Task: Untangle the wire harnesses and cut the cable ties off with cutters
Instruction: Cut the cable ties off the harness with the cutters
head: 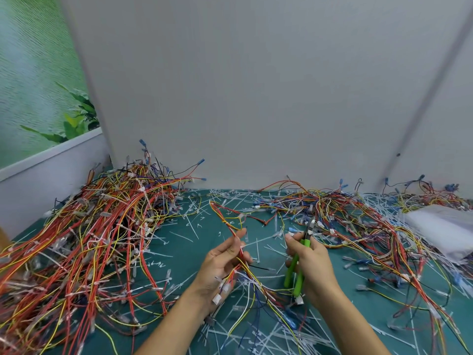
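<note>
My left hand [222,265] pinches a thin harness of red, yellow and white wires [227,221] that runs up and away from the fingers and trails down past the wrist with white connectors. My right hand [311,262] grips green-handled cutters [298,270], jaws pointing up and away, a short gap to the right of the held harness. The jaws touch no wire. Cut white cable ties [194,226] litter the green mat [184,254] around both hands.
A tall tangled heap of mostly red and yellow harnesses [84,239] fills the left side. A flatter spread of harnesses with blue terminals [358,219] lies at the right. A white bag [445,229] sits at the far right edge. Grey partition walls [256,98] close the back.
</note>
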{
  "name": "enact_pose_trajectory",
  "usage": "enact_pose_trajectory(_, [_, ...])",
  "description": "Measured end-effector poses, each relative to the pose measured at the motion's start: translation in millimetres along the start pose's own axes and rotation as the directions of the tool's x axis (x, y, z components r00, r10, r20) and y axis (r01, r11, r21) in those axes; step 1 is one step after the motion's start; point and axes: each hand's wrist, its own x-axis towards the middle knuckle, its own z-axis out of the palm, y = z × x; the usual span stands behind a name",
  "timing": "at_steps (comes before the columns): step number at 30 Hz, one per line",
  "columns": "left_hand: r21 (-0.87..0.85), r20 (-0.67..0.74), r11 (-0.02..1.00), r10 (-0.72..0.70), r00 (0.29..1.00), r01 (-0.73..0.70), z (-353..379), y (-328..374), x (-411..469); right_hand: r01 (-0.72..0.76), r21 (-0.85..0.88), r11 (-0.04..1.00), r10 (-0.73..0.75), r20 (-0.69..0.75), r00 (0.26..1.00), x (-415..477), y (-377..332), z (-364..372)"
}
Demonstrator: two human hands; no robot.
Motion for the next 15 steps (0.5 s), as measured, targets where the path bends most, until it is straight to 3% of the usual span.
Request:
enact_pose_trajectory(6, [-0.056, -0.030, 0.998, 0.019, 0.999, -0.021, 1, 0, 1, -0.067, -0.166, 0.984, 0.097, 0.175, 0.980, -6, -6, -1])
enact_pose_trajectory(12, [-0.087, -0.018, 0.996, 0.016, 1.000, -0.017, 4, 5, -2, -0.234, -0.011, 0.972, 0.225, 0.316, 0.922, -13, -6, 9])
enact_pose_trajectory(15, [-0.099, -0.025, 0.995, 0.020, 0.999, -0.022, 6, 5, -3, -0.196, -0.117, 0.974, 0.224, 0.332, 0.916, -17, -9, 8])
